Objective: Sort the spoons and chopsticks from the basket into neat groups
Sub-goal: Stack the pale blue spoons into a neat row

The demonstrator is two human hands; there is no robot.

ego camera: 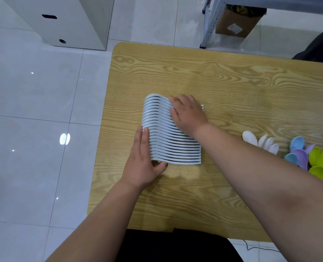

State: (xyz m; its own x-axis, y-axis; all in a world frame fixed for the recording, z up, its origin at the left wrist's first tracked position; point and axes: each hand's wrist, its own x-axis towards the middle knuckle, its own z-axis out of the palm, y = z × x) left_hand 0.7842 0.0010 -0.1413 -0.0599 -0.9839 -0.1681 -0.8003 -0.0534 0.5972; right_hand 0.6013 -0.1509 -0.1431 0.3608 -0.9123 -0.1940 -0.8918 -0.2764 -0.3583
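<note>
A tight row of several pale blue-white spoons (168, 146) lies on its side on the wooden table (223, 82), bowls to the left and handles to the right. My left hand (143, 161) presses flat against the bowl ends at the row's near left, thumb under the nearest spoon. My right hand (185, 112) rests on top of the far part of the row, fingers spread over the spoons. White spoons (261, 141) and blue, purple and green spoons (308, 157) lie loose at the right edge. No chopsticks or basket can be made out.
The table's left edge runs just left of the spoon row, with tiled floor (34, 110) beyond. A white cabinet (62, 21) stands on the floor at the back left. A metal shelf leg (208, 25) and a cardboard box (236, 21) stand behind the table.
</note>
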